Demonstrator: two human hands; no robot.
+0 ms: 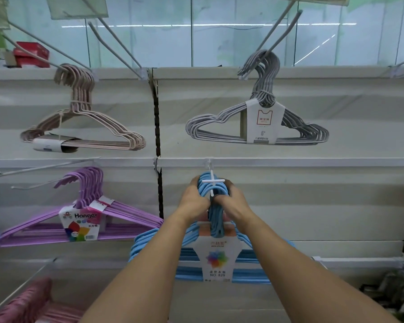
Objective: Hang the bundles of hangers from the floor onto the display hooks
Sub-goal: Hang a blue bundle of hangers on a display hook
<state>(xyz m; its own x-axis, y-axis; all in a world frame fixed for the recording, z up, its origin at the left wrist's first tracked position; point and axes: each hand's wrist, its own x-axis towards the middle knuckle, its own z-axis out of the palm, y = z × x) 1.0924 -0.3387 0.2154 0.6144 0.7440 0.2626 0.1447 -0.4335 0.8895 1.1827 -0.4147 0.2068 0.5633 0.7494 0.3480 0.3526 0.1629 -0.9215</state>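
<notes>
Both your hands are clasped around the hook necks of the blue bundle: your left hand wraps it from one side and your right hand from the other, fingers curled round the stacked wires. Just above your grip, the white hook tip pokes out through the blue loops, so the bundle looks threaded on but not yet let go; I judge this one nearly hung. Below your grip its label card and shoulders dangle freely. Up and left of your hands the beige bundle already hangs, up and right the grey bundle, and directly left the purple bundle. Down at lower left a pink bundle lies low, seemingly waiting its turn; whether more remain I cannot tell
</notes>
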